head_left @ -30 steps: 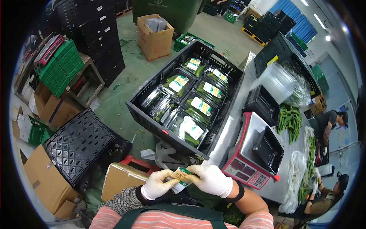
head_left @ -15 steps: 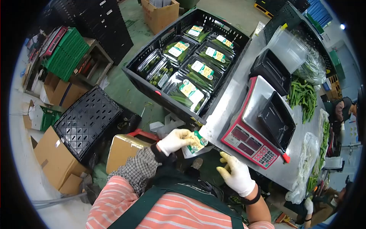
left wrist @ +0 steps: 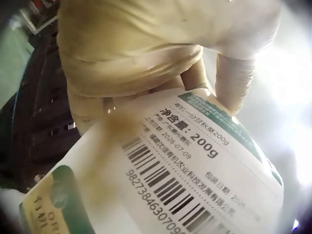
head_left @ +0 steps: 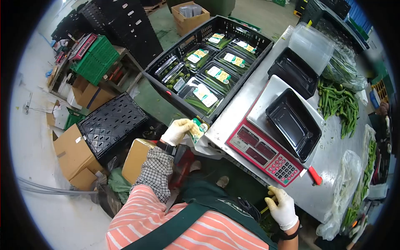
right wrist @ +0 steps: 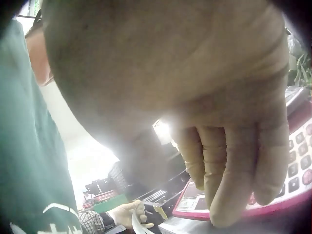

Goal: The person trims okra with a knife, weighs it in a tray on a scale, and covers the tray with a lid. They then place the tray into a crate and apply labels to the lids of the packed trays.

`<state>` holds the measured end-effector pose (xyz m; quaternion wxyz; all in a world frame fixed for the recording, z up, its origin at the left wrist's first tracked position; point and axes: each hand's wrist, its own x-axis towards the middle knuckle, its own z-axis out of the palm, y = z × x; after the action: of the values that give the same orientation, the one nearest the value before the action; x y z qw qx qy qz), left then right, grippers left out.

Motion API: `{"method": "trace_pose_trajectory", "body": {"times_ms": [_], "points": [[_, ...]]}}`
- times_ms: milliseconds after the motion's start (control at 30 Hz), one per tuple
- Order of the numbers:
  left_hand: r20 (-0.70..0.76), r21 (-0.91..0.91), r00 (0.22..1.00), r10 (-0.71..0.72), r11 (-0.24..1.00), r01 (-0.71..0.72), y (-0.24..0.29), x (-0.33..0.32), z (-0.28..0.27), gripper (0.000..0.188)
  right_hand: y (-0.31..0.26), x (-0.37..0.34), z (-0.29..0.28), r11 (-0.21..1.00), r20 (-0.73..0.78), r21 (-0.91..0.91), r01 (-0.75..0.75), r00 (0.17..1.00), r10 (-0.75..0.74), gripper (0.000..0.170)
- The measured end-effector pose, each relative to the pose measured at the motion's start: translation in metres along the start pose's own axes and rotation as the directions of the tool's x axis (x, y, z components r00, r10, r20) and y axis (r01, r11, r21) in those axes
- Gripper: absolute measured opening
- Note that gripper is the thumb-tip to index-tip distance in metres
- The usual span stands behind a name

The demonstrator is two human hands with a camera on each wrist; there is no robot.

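Observation:
My gloved left hand [head_left: 178, 131] pinches a green, white and yellow label [head_left: 198, 130] by its edge, near the crate's front corner and the table corner. In the left wrist view the label's white side [left wrist: 105, 170] shows a barcode and "200g". My gloved right hand [head_left: 283, 210] holds nothing; its fingers are relaxed, just off the table's front edge, below the red scale [head_left: 266, 154]. On the scale's plate sits a black plastic tray [head_left: 293, 123], tilted. A black crate [head_left: 179, 105] holds several clear-lidded packs of okra [head_left: 206, 96], most of them labelled.
Behind the scale stand another black tray [head_left: 293, 73] and a stack of clear lids [head_left: 310, 46]. Loose okra [head_left: 339, 106] and a plastic bag [head_left: 341, 191] lie on the steel table [head_left: 233, 125]. A red-handled tool [head_left: 315, 176] rests beside the scale. Cardboard boxes [head_left: 73, 150] stand at left.
Both hands held the label together before. The right hand has let go and moved right, toward the table's front edge. The left hand has carried the label forward, toward the crate corner.

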<state>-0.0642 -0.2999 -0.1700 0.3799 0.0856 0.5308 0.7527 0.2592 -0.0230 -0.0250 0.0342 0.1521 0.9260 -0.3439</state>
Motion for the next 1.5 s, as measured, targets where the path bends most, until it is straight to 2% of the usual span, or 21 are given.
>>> {"method": "trace_pose_trajectory", "body": {"times_ms": [67,167,333,400,467,533,600,667,733,767,833,867,933,967,1033,1067,1133,1200,1300,1400,1500], "points": [[-0.058,0.007,0.998,-0.013,1.000,0.014,0.005,0.013,-0.002,0.024,0.008,-0.006,-0.002,1.000,-0.009,0.017,0.006,1.000,-0.006,0.039],[-0.178,0.344,0.984,0.002,0.937,0.060,0.010,0.034,-0.014,0.027,0.004,-0.010,-0.007,1.000,-0.073,-0.002,0.024,0.997,-0.024,0.039],[-0.117,0.394,0.993,-0.029,0.916,0.073,-0.004,0.057,-0.046,0.030,-0.005,-0.031,-0.013,0.998,-0.190,-0.009,-0.060,0.980,0.057,0.036],[-0.182,0.323,0.982,-0.056,0.940,0.113,0.016,0.047,-0.011,0.031,-0.005,-0.045,-0.023,0.993,-0.220,-0.015,-0.116,0.969,0.110,0.035],[-0.170,0.392,0.980,-0.102,0.905,0.162,0.010,0.057,-0.031,0.032,-0.006,-0.065,-0.040,0.976,-0.347,0.016,-0.218,0.914,0.210,0.034],[-0.250,0.653,0.966,0.066,0.748,0.118,0.010,0.064,-0.046,0.037,-0.005,-0.093,-0.058,0.917,-0.527,0.136,-0.374,0.757,0.387,0.032],[-0.228,0.926,0.966,0.124,0.336,0.175,0.044,0.049,-0.025,0.039,0.002,-0.128,-0.071,0.868,-0.663,0.234,-0.437,0.581,0.472,0.029],[-0.077,0.983,0.972,0.222,-0.148,0.112,0.069,0.037,-0.007,0.039,-0.005,-0.156,-0.079,0.803,-0.695,0.396,-0.445,0.427,0.579,0.029],[0.055,0.998,0.945,0.321,-0.026,-0.049,0.089,0.030,0.018,0.037,-0.002,-0.182,-0.079,0.787,-0.707,0.434,-0.439,0.376,0.599,0.029],[0.052,0.983,0.933,0.357,0.146,-0.110,0.091,0.031,0.031,0.031,0.000,-0.191,-0.078,0.772,-0.703,0.437,-0.461,0.360,0.613,0.029],[0.172,0.926,0.896,0.410,0.243,-0.289,0.093,0.030,0.073,0.016,0.003,-0.204,-0.078,0.748,-0.696,0.445,-0.492,0.336,0.635,0.029],[0.258,0.856,0.847,0.465,0.298,-0.423,0.090,0.028,0.099,0.015,0.007,-0.209,-0.080,0.747,-0.697,0.440,-0.498,0.335,0.634,0.028],[0.418,0.768,0.752,0.510,0.245,-0.592,0.081,0.023,0.154,0.021,0.019,-0.219,-0.083,0.774,-0.719,0.439,-0.455,0.339,0.607,0.027],[0.547,0.731,0.670,0.503,0.104,-0.675,0.080,0.021,0.180,0.024,0.021,-0.220,-0.088,0.763,-0.717,0.442,-0.472,0.325,0.617,0.027],[0.687,0.567,0.494,0.533,0.031,-0.823,0.065,0.029,0.216,0.032,0.039,-0.226,-0.095,0.773,-0.718,0.383,-0.506,0.363,0.594,0.026],[0.735,0.554,0.460,0.498,-0.049,-0.831,0.069,0.026,0.241,0.033,0.048,-0.228,-0.100,0.775,-0.720,0.393,-0.494,0.359,0.594,0.026],[0.753,0.519,0.417,0.509,-0.070,-0.852,0.062,0.032,0.268,0.031,0.071,-0.239,-0.113,0.773,-0.709,0.424,-0.471,0.359,0.607,0.025],[0.756,0.594,0.487,0.437,-0.147,-0.791,0.057,0.038,0.285,0.033,0.098,-0.252,-0.127,0.762,-0.695,0.451,-0.464,0.353,0.626,0.025],[0.758,0.632,0.519,0.395,-0.253,-0.732,0.050,0.039,0.307,0.037,0.135,-0.267,-0.151,0.744,-0.661,0.482,-0.463,0.365,0.655,0.025],[0.721,0.691,0.614,0.320,-0.281,-0.666,0.048,0.036,0.318,0.042,0.175,-0.271,-0.178,0.769,-0.625,0.457,-0.446,0.454,0.635,0.027],[0.661,0.745,0.612,0.434,-0.281,-0.605,0.055,0.026,0.329,0.037,0.210,-0.261,-0.213,0.828,-0.608,0.344,-0.442,0.568,0.555,0.026]]}}
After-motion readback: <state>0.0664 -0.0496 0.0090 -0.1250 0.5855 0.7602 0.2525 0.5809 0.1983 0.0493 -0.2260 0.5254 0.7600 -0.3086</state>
